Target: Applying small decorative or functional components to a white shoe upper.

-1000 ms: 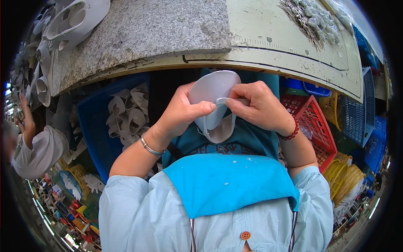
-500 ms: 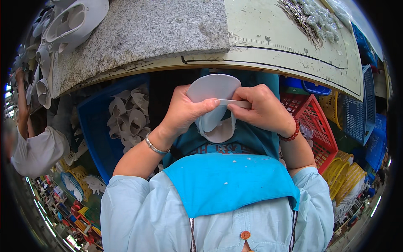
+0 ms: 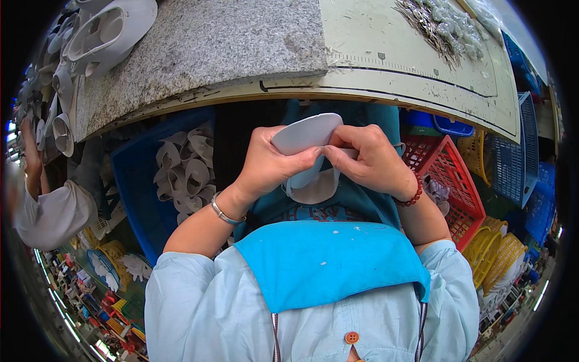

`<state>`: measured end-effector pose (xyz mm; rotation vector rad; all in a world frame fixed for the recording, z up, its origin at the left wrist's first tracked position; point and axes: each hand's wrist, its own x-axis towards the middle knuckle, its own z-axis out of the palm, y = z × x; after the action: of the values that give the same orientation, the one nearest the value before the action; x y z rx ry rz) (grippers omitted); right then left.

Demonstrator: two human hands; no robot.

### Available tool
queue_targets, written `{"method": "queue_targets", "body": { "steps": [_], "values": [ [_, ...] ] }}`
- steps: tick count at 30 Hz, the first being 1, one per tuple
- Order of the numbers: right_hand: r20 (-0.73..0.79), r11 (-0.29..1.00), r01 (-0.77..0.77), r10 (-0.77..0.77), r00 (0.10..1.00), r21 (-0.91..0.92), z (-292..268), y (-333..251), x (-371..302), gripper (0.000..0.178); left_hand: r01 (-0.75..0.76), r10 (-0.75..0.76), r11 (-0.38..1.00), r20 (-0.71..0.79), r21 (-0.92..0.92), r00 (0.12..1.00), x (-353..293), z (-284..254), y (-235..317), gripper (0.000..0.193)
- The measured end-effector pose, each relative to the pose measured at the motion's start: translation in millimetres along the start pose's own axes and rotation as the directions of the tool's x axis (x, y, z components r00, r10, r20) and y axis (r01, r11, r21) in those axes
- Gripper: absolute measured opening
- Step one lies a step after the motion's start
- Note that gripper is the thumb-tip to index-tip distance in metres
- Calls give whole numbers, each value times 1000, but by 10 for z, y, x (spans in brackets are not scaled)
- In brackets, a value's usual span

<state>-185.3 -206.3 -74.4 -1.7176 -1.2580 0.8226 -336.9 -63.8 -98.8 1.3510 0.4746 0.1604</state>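
A white shoe upper, its broad rounded end facing up, is held over my lap below the table edge. My left hand grips its left side, thumb across the front and fingers behind. My right hand is closed at the other side, thumb and forefinger pinching a narrow white strip that joins the upper near my left thumb. Most of the strip is hidden by my right fingers; a bit of its loose end shows past the knuckles. The upper's lower, open part hangs beneath my hands.
Ahead lies a grey stone slab on a pale table, with a pile of thin slivers. More white uppers stand at the far left. A blue bin and red basket flank me. A person works at left.
The shoe upper has tilted and its top has dropped slightly. My right hand has moved in toward my left thumb, covering the stretch of strip that showed between them.
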Motion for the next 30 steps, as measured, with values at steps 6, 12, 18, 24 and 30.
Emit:
{"method": "queue_targets", "body": {
  "steps": [6, 12, 18, 24, 30],
  "values": [
    [-172, 943, 77, -139, 975, -322, 196, 43, 56, 20, -56, 60, 998, -120, 39, 991, -11, 22, -4, 17],
    [-332, 914, -41, -105, 937, -404, -63, 317, 17, 16, 17, 72, 963, -317, 271, 946, -468, -772, 488, 19],
    [42, 841, -376, 392, 919, 388, 168, 393, -78, 17, 205, 377, -288, -86, 935, 922, -862, -1611, 671, 31],
    [-48, 967, -78, 92, 995, 241, 248, 333, -33, 17, 5, 764, 88, -71, 996, 641, 49, -1539, 1483, 23],
    [-22, 929, -182, 200, 980, 322, 196, 397, -271, 20, 413, 679, -434, -11, 800, 734, 480, -1982, 1760, 20]
  ]
}}
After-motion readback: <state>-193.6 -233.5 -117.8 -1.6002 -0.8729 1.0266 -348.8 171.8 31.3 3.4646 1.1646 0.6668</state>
